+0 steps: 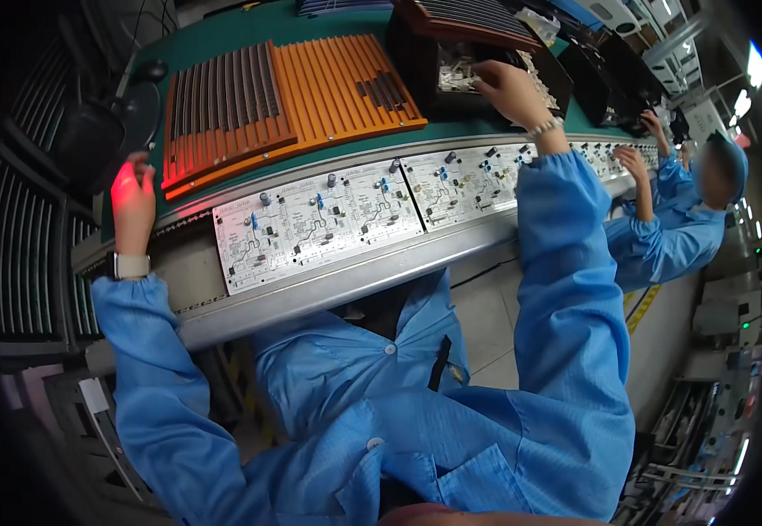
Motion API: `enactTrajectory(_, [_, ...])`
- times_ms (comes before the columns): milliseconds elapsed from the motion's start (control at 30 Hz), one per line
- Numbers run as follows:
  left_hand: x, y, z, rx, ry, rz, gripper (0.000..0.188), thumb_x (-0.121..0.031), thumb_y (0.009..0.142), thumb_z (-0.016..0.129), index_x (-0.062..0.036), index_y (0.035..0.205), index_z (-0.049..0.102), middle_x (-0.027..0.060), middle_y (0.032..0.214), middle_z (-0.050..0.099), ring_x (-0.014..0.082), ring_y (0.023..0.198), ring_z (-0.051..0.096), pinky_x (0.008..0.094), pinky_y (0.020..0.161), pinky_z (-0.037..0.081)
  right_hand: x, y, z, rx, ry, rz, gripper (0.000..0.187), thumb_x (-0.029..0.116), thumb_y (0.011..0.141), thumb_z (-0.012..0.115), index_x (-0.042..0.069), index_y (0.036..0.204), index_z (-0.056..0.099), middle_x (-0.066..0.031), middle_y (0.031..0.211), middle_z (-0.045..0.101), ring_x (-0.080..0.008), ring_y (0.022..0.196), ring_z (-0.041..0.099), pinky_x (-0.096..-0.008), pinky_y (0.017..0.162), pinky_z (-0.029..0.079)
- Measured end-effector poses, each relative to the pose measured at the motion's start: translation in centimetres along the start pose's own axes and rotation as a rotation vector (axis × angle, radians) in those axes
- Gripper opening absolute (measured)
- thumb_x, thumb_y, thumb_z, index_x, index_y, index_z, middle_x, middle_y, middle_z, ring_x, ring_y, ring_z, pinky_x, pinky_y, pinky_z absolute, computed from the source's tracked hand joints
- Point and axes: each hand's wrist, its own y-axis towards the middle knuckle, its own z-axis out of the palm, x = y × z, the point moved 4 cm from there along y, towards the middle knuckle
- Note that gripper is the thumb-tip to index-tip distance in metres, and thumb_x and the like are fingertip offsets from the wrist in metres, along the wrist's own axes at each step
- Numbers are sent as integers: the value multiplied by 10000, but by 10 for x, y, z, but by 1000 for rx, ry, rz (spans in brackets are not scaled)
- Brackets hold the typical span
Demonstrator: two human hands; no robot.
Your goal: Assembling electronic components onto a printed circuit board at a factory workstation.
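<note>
My left hand [134, 200], lit red, is raised at the left end of the rail, beside an orange slotted tray. Its fingers are loosely bent and apart, with nothing visible in them. My right hand [510, 93] reaches over a black bin [416, 61] at the back. The fingers are bent together above small white parts [458, 77] in that bin; whatever they hold is too small to make out. Between my arms, a white printed circuit board [319, 219] lies on the metal rail, with blue and black components standing on it. Another white circuit board [468, 188] adjoins it on the right.
An orange slotted tray [333, 74] with a few dark strips lies under a brown tray [227, 96] filled with dark strips. More black bins [604, 79] stand at the back right. A co-worker [670, 228] in blue works further along the rail [354, 285].
</note>
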Motion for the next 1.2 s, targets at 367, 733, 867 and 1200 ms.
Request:
enactTrajectory(367, [-113, -55, -47, 169, -237, -265, 99, -52, 922, 645, 0, 1005, 642, 9, 858, 654, 72, 769, 620, 209, 698, 486, 10, 40, 46, -202, 38, -21, 392, 283, 762, 778, -40, 964, 686, -233, 910, 686, -388, 868, 669, -430, 771, 546])
enactTrajectory(733, [-256, -57, 47, 631, -435, -144, 126, -8, 883, 659, 36, 998, 634, 85, 848, 670, 124, 751, 676, 230, 645, 511, 13, 23, 45, -452, 176, -31, 197, 159, 797, 763, 24, 935, 726, -128, 896, 679, -278, 807, 665, -349, 740, 541])
enactTrajectory(867, [-272, -57, 76, 681, -326, -13, 129, -19, 870, 664, 41, 982, 645, 99, 817, 669, 127, 691, 660, 242, 608, 503, 43, 6, 11, -457, 315, -76, 84, 25, 788, 682, -18, 859, 672, -168, 826, 591, -338, 801, 609, -397, 724, 504])
enactTrajectory(1200, [-284, -51, 94, 762, -114, 124, 127, -39, 804, 697, 23, 914, 677, 96, 775, 639, 163, 655, 599, 275, 613, 484, 46, -2, 1, -491, 429, -71, 119, -48, 785, 632, -15, 880, 696, -192, 863, 615, -361, 848, 614, -401, 759, 506])
